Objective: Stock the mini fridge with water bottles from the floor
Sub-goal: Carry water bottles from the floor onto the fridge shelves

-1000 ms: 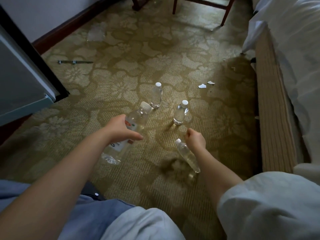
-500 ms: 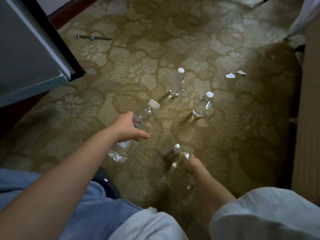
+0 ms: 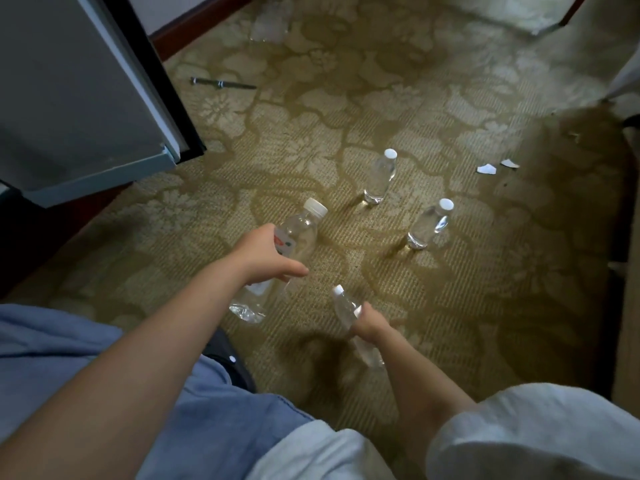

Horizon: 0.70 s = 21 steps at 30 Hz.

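- left hand [image 3: 266,256], centre of the frame, is wrapping round the middle of a large labelled bottle [image 3: 277,261], thumb stretching right, bottle tilting with its white cap up and to the right, base hanging just above the carpet [image 3: 467,306].
- right hand [image 3: 369,323], lower centre, is closing round a small bottle [image 3: 346,311] at mid-body, cap poking up-left, the lower end blurring out below the wrist.
- two more small bottles are standing upright on the carpet right of centre: the far one [image 3: 379,178] and the near one [image 3: 427,225], near each other but not touching.
- the fridge door [image 3: 69,98] is filling the upper left, its bottom corner and dark edge ending above the floor; open carpet is lying between that corner and the left hand.
- a dark rod [image 3: 221,84] is lying flat near the top, well apart from the bottles.
- white paper scraps [image 3: 486,169] are sitting at the right, by a shadowed edge.
- knees in blue and pale fabric are crowding the bottom of the frame.
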### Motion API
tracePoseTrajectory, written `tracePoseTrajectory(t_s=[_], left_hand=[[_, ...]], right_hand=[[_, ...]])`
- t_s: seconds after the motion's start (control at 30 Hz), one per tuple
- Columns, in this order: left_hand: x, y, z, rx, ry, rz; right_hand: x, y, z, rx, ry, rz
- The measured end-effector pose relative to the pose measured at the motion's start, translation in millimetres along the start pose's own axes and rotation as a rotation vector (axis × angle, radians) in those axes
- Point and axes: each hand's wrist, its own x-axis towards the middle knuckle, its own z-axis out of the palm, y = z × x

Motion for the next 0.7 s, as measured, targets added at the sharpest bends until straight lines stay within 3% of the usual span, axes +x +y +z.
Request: tracePoseTrajectory(t_s=[0.17, 0.4, 0.53, 0.7], left_hand=[[-14.7, -2.1, -29.3, -0.057, 0.117, 0.004], [-47.2, -12.2, -97.4, -0.206, 0.395, 0.000], [-77.1, -35.5, -149.6, -0.310, 0.582, -0.004], [-115.9, -83.7, -210.9, -0.471, 0.779, -0.030]], right_hand=[[-14.5, -91.8, -14.3, 0.603, -0.032, -0.128], [-63.5, -218.1, -21.2, 1.042, -0.307, -0.356], [-104.8, -282.1, -15.4, 1.155, -0.513, -0.456], [-150.8, -360.1, 5.7, 1.136, -0.606, -0.565]])
